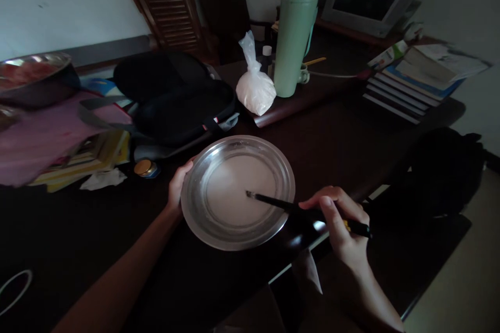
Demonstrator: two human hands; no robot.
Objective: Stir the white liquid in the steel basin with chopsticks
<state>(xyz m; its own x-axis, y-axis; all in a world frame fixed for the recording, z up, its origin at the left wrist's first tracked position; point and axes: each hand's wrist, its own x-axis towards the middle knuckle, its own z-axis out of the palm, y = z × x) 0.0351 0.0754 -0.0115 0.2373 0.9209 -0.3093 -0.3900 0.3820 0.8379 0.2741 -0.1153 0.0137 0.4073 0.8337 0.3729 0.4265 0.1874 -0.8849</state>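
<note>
A round metal dish (238,244) with a wide rim holds a whitish, cloudy liquid (234,182). My left hand (179,184) grips the dish's left rim, its fingers mostly hidden behind and under it. Between the thumb and fingers of my right hand (341,218) are slim black chopsticks (277,202), with a yellow mark near the upper end. Their tips reach over the middle of the dish and meet the liquid; whether they are one or two sticks is hard to see. Behind the dish sits a knotted clear plastic bag (255,88) of white powder.
A tall green thermos (295,44) stands beside the bag. Left of the dish lie a black open case (175,99), a small gold-lidded jar (146,168) and books (89,158). A metal bowl (35,80) is at far left. Stacked books (414,83) lie at far right.
</note>
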